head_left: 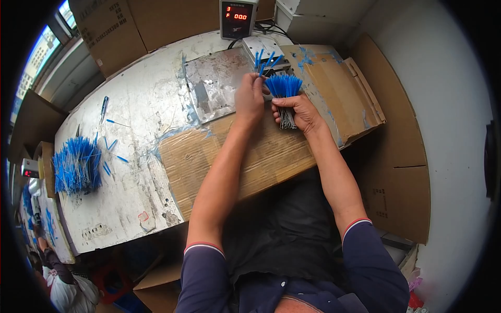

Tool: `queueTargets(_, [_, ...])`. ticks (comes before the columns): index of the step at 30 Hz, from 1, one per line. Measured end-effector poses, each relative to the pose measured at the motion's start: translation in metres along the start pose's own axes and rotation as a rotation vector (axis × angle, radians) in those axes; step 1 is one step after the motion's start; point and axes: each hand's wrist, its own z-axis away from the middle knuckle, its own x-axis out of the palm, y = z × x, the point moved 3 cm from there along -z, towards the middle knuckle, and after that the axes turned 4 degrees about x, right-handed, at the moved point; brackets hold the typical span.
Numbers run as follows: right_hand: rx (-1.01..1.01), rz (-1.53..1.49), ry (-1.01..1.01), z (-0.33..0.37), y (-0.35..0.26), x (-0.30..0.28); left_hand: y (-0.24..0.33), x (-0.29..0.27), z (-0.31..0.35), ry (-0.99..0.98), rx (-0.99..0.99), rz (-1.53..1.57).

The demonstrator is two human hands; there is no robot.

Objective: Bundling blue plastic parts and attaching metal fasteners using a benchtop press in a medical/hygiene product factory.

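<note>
Head view: gripping a bundle of blue wire brushes [283, 86] by the bare stems [287, 120] in the right hand [301, 111], toward the right edge of the worktop [138, 177], with the left hand [249, 100] curled but too blurred to tell whether gripping anything. Probably light, soft-bristled, stiff-stemmed; best held around the stems.

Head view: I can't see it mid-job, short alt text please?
A person's right hand grips a bundle of blue-tipped wire brushes; beside it, the blurred left hand is at a few more brushes, its grip unclear. A larger blue pile lies at left on the worn white table.
</note>
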Motion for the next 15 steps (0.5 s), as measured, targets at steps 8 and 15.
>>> queueTargets(8, [-0.030, -0.009, -0.043, -0.008, 0.005, -0.008, -0.003, -0.006, -0.006, 0.028, -0.120, 0.346])
queueTargets(15, [-0.099, -0.229, 0.017, -0.009, 0.016, -0.017, -0.002, -0.005, -0.001, 0.055, -0.152, 0.243])
